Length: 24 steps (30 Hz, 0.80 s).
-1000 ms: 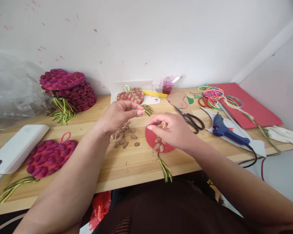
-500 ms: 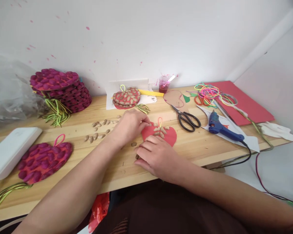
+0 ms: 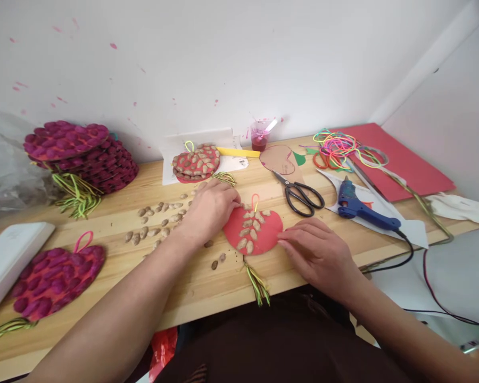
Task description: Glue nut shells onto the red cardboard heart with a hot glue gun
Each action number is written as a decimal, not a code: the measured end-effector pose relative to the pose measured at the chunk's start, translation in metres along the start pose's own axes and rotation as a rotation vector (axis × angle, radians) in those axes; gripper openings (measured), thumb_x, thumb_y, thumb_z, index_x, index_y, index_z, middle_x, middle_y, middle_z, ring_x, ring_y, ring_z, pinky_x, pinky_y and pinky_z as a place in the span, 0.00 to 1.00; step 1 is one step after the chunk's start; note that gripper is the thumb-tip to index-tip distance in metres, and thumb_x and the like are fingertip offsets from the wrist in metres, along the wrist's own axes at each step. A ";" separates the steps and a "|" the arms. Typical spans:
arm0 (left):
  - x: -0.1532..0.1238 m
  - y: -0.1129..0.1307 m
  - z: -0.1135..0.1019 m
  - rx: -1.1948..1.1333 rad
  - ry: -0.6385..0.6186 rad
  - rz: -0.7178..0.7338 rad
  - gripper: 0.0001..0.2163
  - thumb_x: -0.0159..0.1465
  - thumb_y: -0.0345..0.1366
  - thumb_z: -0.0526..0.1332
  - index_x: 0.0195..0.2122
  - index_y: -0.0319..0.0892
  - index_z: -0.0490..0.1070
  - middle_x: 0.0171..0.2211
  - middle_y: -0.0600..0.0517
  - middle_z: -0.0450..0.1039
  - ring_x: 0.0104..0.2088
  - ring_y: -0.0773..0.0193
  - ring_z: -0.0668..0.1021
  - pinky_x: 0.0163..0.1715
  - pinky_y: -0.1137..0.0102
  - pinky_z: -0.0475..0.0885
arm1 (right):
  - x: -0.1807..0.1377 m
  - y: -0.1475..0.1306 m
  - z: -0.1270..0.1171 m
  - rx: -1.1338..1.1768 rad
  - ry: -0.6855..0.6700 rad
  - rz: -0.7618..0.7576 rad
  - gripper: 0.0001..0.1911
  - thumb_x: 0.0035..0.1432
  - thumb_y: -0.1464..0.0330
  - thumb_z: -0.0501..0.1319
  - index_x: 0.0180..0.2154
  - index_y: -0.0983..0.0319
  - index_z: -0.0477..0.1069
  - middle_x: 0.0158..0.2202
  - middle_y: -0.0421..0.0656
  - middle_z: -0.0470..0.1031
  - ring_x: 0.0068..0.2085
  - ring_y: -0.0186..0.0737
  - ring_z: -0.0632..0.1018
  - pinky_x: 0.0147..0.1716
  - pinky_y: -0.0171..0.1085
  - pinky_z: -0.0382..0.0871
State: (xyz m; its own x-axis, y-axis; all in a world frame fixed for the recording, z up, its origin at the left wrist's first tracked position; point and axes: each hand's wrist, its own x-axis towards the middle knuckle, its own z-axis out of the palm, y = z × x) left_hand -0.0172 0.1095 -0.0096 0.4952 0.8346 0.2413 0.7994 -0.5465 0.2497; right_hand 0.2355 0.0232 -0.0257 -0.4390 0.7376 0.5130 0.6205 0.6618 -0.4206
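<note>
A red heart-shaped card (image 3: 259,234) lies flat on the wooden table (image 3: 207,282), with several pale seeds stuck down its middle, a yellow loop at its top and a green-yellow tassel (image 3: 257,284) hanging off the table's edge. My left hand (image 3: 211,208) rests at the card's upper left edge, fingers curled onto the seeds there. My right hand (image 3: 321,254) lies flat and open on the table, fingertips touching the card's right edge. Loose seeds (image 3: 155,226) are scattered left of my left hand.
Black scissors (image 3: 301,196) and a blue glue gun (image 3: 361,208) lie right of the card. Coloured cords (image 3: 339,149) and a red sheet (image 3: 407,165) sit at the back right. Finished purple hearts are stacked back left (image 3: 80,154) and one lies front left (image 3: 54,279), beside a white box (image 3: 8,255).
My right hand has slid from the card's lower left to its right edge, uncovering the card. My left hand stays at the card's top left. The view has shifted slightly.
</note>
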 end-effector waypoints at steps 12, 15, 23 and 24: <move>-0.002 -0.001 0.003 0.054 0.030 0.017 0.09 0.69 0.32 0.58 0.40 0.40 0.79 0.39 0.44 0.80 0.44 0.50 0.77 0.50 0.56 0.70 | -0.005 0.011 0.000 0.011 -0.012 0.036 0.08 0.61 0.74 0.64 0.42 0.58 0.77 0.37 0.44 0.82 0.39 0.45 0.78 0.43 0.46 0.75; -0.004 -0.007 0.001 0.012 0.113 -0.005 0.10 0.70 0.33 0.58 0.45 0.39 0.78 0.42 0.43 0.81 0.44 0.52 0.79 0.49 0.57 0.71 | -0.005 0.012 -0.005 -0.020 -0.003 0.034 0.09 0.61 0.75 0.65 0.42 0.57 0.76 0.37 0.43 0.82 0.39 0.44 0.79 0.43 0.45 0.75; -0.007 -0.019 -0.002 -0.151 0.173 -0.154 0.11 0.69 0.33 0.56 0.43 0.43 0.79 0.42 0.47 0.82 0.43 0.55 0.81 0.47 0.61 0.74 | -0.014 0.037 -0.055 -0.401 0.235 0.057 0.08 0.58 0.73 0.68 0.39 0.57 0.76 0.34 0.45 0.83 0.35 0.45 0.81 0.40 0.44 0.75; -0.006 -0.019 -0.001 -0.160 0.177 -0.154 0.12 0.68 0.31 0.56 0.45 0.43 0.79 0.44 0.47 0.82 0.45 0.55 0.81 0.48 0.61 0.75 | -0.016 0.041 -0.062 -0.484 0.247 0.078 0.06 0.58 0.72 0.68 0.39 0.57 0.77 0.34 0.46 0.83 0.35 0.47 0.81 0.39 0.44 0.75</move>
State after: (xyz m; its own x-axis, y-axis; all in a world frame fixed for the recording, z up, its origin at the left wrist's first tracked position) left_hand -0.0360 0.1146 -0.0151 0.2940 0.8911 0.3456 0.7895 -0.4303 0.4377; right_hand 0.3085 0.0302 -0.0048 -0.2506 0.6900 0.6791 0.8986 0.4268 -0.1021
